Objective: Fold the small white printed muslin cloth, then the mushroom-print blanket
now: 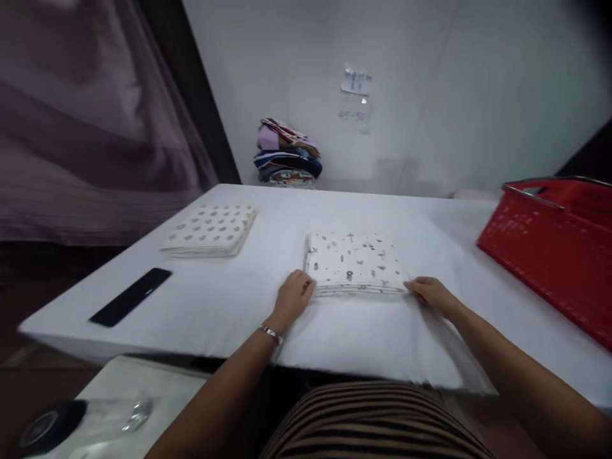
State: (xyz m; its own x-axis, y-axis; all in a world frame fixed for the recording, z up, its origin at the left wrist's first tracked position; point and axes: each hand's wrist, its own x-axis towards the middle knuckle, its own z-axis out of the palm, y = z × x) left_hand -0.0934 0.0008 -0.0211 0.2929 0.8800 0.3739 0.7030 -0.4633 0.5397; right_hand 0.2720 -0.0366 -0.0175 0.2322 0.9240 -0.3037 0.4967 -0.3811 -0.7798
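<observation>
A folded white cloth [354, 261] with small scattered prints lies flat on the white-covered table [268, 319], its layered fold facing me. My left hand [294, 296] grips the near left corner of this cloth, fingers closed on the edge. At the near right corner, my right hand [430, 294] pinches the cloth between thumb and fingers. A second folded cloth [210, 231], white with rows of grey motifs, rests farther left, apart from both hands.
A black phone-like slab [131, 298] lies on the table's left side. On the right stands a red basket [554, 248] with a metal handle. Behind the table is a stack of folded fabrics [288, 156]. A clear bottle [95, 421] lies on a white surface at lower left.
</observation>
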